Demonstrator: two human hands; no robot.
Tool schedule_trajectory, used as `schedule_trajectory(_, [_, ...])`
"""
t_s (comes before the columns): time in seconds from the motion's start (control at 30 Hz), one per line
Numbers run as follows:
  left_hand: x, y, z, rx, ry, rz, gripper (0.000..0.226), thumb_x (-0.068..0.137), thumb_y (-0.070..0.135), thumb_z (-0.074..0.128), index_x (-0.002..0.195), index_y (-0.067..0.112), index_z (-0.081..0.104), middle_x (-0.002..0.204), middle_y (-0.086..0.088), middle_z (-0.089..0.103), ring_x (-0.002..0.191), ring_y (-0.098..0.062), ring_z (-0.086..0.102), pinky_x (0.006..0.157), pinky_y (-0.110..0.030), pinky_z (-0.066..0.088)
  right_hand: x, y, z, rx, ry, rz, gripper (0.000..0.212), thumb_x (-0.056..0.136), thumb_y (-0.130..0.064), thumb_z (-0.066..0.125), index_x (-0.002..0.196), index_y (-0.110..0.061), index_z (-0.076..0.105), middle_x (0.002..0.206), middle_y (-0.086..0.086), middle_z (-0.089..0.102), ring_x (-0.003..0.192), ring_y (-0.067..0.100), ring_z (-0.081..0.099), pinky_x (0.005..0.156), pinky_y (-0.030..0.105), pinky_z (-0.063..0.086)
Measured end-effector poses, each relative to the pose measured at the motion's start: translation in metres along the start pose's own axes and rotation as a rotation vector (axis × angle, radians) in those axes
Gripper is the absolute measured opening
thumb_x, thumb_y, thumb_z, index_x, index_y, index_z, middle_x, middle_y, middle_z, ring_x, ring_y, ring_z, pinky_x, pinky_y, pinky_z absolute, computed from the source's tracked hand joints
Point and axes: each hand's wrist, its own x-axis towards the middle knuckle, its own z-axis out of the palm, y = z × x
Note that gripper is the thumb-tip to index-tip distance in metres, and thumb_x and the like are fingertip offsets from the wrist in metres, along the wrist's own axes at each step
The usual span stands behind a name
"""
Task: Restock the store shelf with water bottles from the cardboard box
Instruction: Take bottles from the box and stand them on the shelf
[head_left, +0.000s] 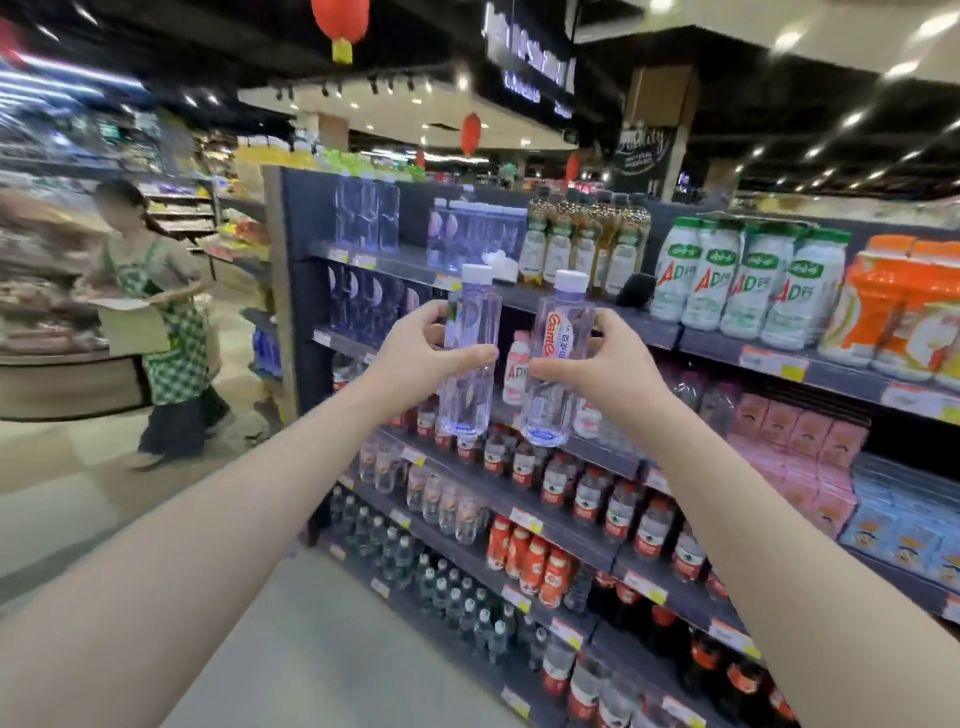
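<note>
My left hand (422, 349) grips a clear water bottle (469, 395) with a white cap, held upright at chest height. Beside it my right hand (607, 364) grips a second clear water bottle (558, 332) with a white cap and a red-lettered label. Both bottles hang in the air in front of the dark store shelf (566, 306), level with its second tier. Similar clear bottles stand in rows on the upper tiers at the shelf's left end (363, 306). The cardboard box is out of view.
White AD drink bottles (743, 286) and orange packs (904, 306) fill the tier to the right. Red-labelled bottles (587, 493) and dark bottles (441, 592) crowd the lower tiers. A person in a green checked apron (161, 322) walks in the aisle at left, carrying a box.
</note>
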Motion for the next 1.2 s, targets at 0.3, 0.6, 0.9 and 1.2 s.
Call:
schedule_trajectory(0.3, [0.081,-0.087,-0.182,0.036,-0.001,0.021,0.091,0.067,0.063,0.092,0.142,0.028,0.057,0.128,0.008,0.071,0.117,-0.015,0.069,0.104,-0.045,0.057,0.110,-0.101,0.184,-0.022,0.002,-0.068,0.102,0.064,-0.049,0.094,0.148,-0.025,0.043,0.133,-0.006,0.060,0.118,0.017,0.059,0.098,0.042,0.054])
schedule_trajectory(0.6, [0.175,-0.151,-0.308,0.048,0.021,0.047,0.103,0.056,0.076,0.091,0.144,0.038,0.056,0.135,0.008,0.071,0.123,-0.016,0.069,0.103,-0.046,0.058,0.217,-0.150,0.295,0.007,-0.002,-0.033,0.118,0.040,-0.066,0.092,0.142,-0.029,0.044,0.131,0.002,0.066,0.113,0.028,0.068,0.094,0.051,0.058])
schedule_trajectory(0.9, [0.277,-0.235,-0.362,0.038,0.033,0.025,0.088,0.066,0.065,0.091,0.143,0.037,0.058,0.134,0.011,0.070,0.124,-0.013,0.066,0.104,-0.045,0.057,0.326,-0.148,0.375,-0.001,-0.032,-0.055,0.076,0.070,-0.040,0.092,0.131,-0.027,0.050,0.106,-0.005,0.072,0.095,0.017,0.072,0.070,0.030,0.056])
schedule_trajectory(1.2, [0.429,-0.293,-0.375,0.048,-0.033,0.088,0.067,0.076,0.049,0.092,0.134,0.032,0.063,0.124,0.010,0.074,0.112,-0.005,0.070,0.089,-0.020,0.054,0.463,-0.116,0.408,-0.019,0.037,-0.049,0.057,0.075,-0.034,0.091,0.116,-0.028,0.051,0.098,-0.008,0.067,0.087,0.009,0.066,0.066,0.025,0.051])
